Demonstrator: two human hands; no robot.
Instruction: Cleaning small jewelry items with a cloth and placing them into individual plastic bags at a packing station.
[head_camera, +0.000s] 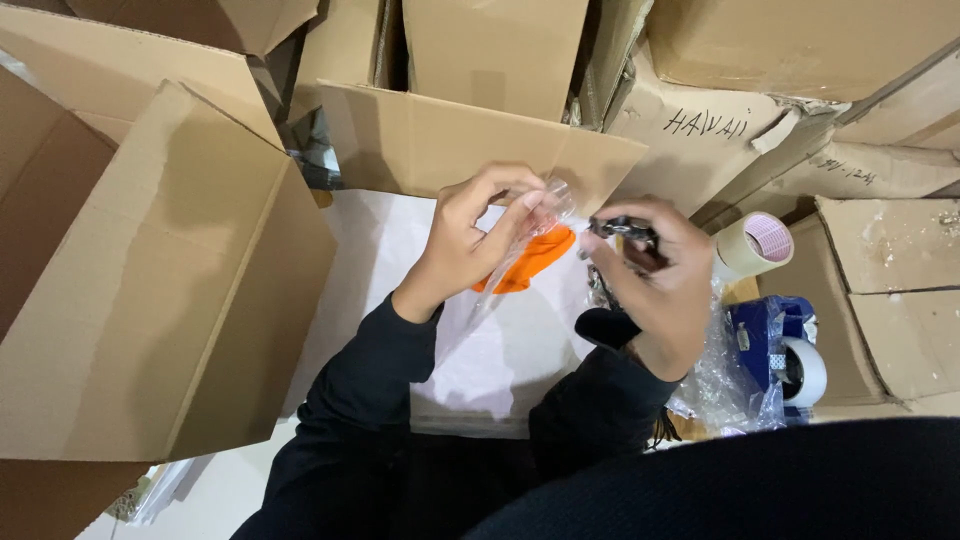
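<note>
Centre frame | your left hand is pinching open the clear plastic bag over the orange piece | your right hand is clamping the small black metal part | step: bagging, likely | next: aiming the part into the bag's mouth

- The left hand pinches a clear plastic bag containing an orange item.
- The right hand grips a small black metal object beside it.
- Brown cardboard boxes surround a white surface.
- A cream tape roll and blue tape dispenser lie right.
</note>
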